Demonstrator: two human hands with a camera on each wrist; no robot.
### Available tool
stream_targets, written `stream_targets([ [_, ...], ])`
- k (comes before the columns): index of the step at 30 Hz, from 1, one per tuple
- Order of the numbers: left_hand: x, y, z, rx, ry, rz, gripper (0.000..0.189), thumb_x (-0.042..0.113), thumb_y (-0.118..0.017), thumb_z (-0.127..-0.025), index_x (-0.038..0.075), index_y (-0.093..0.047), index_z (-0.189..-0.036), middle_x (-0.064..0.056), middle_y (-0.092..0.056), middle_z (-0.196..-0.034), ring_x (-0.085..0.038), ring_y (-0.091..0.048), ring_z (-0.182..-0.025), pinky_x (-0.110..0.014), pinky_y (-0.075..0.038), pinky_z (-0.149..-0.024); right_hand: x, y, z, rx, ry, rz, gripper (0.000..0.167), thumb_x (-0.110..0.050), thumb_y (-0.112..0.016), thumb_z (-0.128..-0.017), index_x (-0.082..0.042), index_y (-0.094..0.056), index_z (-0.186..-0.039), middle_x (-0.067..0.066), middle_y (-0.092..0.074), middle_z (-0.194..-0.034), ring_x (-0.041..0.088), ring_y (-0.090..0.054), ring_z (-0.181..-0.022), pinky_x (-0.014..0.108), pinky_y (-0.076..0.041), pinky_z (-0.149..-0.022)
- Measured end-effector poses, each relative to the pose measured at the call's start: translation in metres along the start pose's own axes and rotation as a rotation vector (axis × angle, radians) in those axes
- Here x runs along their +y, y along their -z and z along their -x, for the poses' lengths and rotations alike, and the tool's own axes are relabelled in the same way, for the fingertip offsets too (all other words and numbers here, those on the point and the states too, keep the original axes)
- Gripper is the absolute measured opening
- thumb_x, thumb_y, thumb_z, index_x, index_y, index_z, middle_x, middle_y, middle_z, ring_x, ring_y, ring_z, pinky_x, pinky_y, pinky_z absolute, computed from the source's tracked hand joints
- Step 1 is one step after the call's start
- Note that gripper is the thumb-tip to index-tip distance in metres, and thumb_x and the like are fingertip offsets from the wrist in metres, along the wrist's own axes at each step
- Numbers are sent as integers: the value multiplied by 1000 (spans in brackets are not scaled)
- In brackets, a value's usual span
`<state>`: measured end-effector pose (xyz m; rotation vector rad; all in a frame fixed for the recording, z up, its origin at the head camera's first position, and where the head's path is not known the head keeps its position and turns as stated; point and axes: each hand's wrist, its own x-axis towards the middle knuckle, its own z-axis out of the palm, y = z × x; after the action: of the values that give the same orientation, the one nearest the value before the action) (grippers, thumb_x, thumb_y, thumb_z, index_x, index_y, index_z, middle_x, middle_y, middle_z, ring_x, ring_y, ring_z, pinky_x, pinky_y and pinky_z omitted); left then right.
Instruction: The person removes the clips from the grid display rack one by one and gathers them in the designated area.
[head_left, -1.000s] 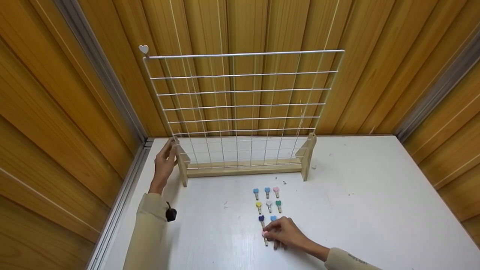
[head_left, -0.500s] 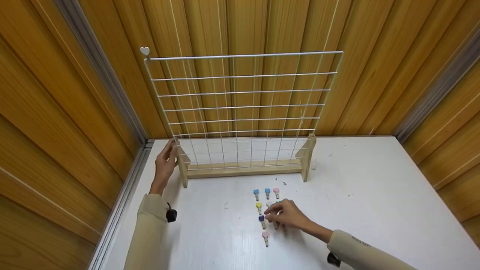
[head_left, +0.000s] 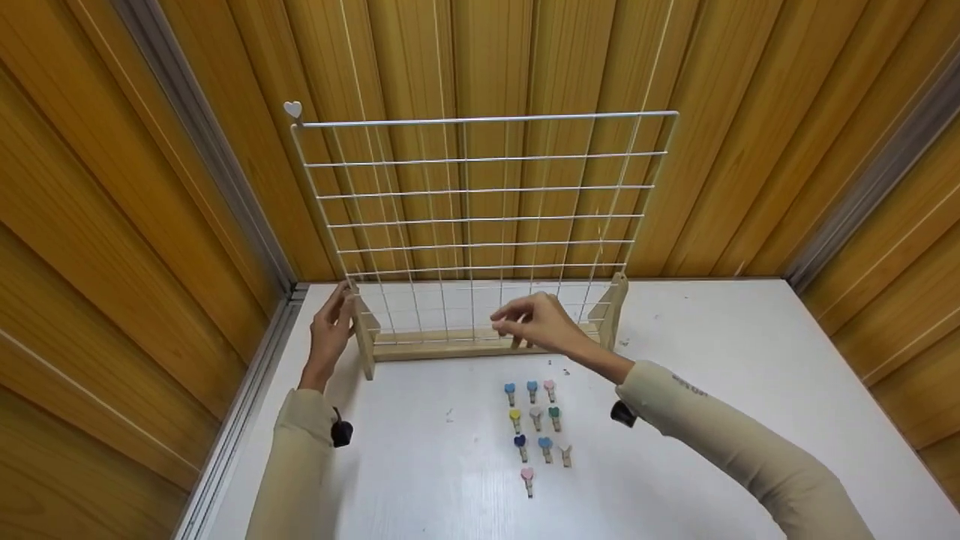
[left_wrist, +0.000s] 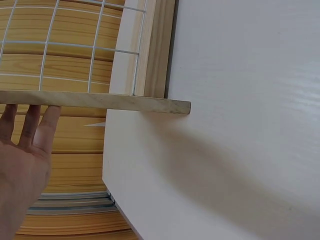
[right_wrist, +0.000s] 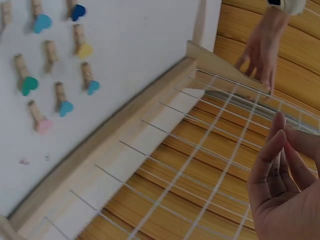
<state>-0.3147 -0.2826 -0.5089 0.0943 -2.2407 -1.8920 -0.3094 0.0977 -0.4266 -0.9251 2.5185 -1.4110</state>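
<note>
A white wire grid rack (head_left: pixel 465 159) stands upright in a wooden base (head_left: pixel 442 350). My left hand (head_left: pixel 328 335) is at the left wooden end piece; in the left wrist view, its fingers (left_wrist: pixel 46 131) touch that piece's outer face. In front of the lower grid hovers my right hand (head_left: pixel 546 324). Its thumb and index fingertips come together in the right wrist view, and no object shows between them. A white heart clip (head_left: pixel 292 109) sits on the rack's top left corner. On the table lie several small wooden clothespins with coloured hearts, among them a pink one (head_left: pixel 527 476) nearest me.
The other clothespins lie in rows, including a yellow (head_left: pixel 515 417), a green (head_left: pixel 555 415) and a navy one (head_left: pixel 520 444). Tiny specks (head_left: pixel 566 372) dot the white table (head_left: pixel 712 450). Wood-look panels (head_left: pixel 750 150) enclose the back and sides.
My right hand let go of the pink heart clothespin on the table, then moved up and away over the rows to the rack. My left hand has stayed at the left end piece.
</note>
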Motion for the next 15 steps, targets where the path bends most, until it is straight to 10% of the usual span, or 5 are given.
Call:
stream_targets([
  [15,-1,-4,-2,7,3,-1,56,33,-42,-112,20,-26,-164,-16,-34,-165,-35,-36,-151,-54,-43,-117,-117,24,-87,153,166,-168,18,-9,-73,-96,2,-77,-109,21,-77,-98,9,-65,-59,18,-55,-52],
])
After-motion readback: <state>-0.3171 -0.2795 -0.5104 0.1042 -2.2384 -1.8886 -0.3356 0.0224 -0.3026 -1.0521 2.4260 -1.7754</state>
